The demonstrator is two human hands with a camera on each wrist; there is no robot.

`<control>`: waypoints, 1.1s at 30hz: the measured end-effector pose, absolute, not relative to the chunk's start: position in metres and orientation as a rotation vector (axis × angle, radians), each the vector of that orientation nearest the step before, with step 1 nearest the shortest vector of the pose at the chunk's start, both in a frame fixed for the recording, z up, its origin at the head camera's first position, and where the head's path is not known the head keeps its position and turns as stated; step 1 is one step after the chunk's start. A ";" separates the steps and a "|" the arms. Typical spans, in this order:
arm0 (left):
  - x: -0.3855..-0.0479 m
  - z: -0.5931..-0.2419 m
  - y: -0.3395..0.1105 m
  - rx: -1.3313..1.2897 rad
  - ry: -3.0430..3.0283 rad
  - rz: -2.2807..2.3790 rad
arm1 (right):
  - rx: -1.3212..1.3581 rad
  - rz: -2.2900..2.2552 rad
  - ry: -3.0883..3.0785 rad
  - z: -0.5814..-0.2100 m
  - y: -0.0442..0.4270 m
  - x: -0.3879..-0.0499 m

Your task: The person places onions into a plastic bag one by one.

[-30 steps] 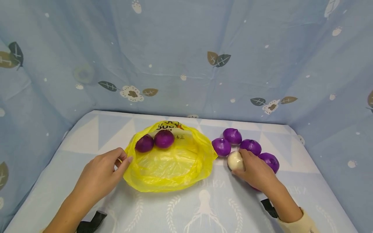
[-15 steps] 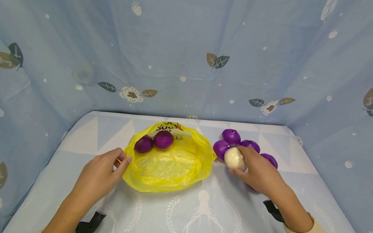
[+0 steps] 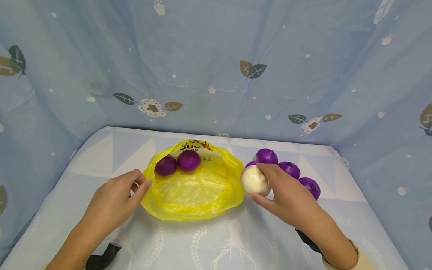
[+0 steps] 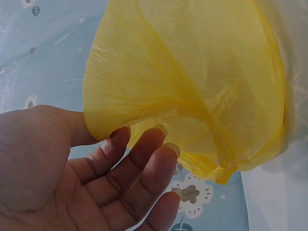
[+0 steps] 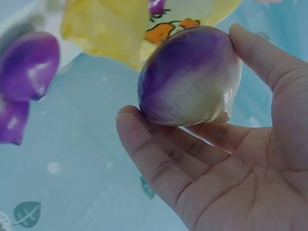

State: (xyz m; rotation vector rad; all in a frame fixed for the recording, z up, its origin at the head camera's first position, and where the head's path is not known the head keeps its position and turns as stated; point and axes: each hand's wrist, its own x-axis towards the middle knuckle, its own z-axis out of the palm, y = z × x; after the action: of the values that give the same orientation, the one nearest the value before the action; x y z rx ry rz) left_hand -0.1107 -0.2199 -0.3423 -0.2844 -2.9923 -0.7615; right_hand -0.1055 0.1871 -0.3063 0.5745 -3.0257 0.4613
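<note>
Holding a pale onion [image 3: 254,180] between thumb and fingers, my right hand [image 3: 291,200] hovers beside the yellow bag [image 3: 199,210], clear of the desk [image 3: 175,247], as I follow from my remote post. The onion overlaps the bag's right edge in the head view; whether the two touch, I cannot tell. The right wrist view shows its other side purple, with fingers beneath it and the thumb against it. My left hand [image 3: 111,195] pinches the bag's left rim between thumb and forefinger, the other fingers loosely bent, and the mouth stands wide.

Two purple onions [image 3: 165,165] [image 3: 188,161] lie side by side inside the bag, toward its far left wall. Outside, to the bag's right, I count four loose onions [image 3: 267,155] [image 3: 250,164] [image 3: 289,170] [image 3: 309,188] in a cluster, one partly hidden behind the pale one; my right hand could be covering more.

Bagging, I judge, is under half done: two are in, one is in hand near the mouth, and at least four remain outside.
</note>
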 end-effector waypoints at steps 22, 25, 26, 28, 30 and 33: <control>-0.110 -0.343 -0.222 -0.306 -2.980 -0.765 | 0.919 0.388 -2.958 -0.309 0.130 -0.129; -0.110 -0.343 -0.221 -0.305 -2.985 -0.763 | 0.970 0.376 -2.956 -0.314 0.122 -0.134; -0.110 -0.343 -0.221 -0.303 -2.986 -0.758 | 0.986 0.370 -2.957 -0.316 0.120 -0.136; -0.110 -0.343 -0.220 -0.303 -2.994 -0.754 | 1.014 0.355 -2.968 -0.320 0.115 -0.141; -0.110 -0.344 -0.220 -0.305 -2.998 -0.755 | 1.033 0.344 -2.988 -0.324 0.109 -0.146; -0.110 -0.344 -0.220 -0.305 -3.003 -0.764 | 1.036 0.323 -3.030 -0.331 0.103 -0.154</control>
State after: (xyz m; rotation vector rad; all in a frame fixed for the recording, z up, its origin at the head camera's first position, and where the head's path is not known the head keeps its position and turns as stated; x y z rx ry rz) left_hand -0.1097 -0.2201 -0.3439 -0.3055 -3.0031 -0.7638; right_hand -0.1537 0.1028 -0.3310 1.0360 -3.0304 0.3235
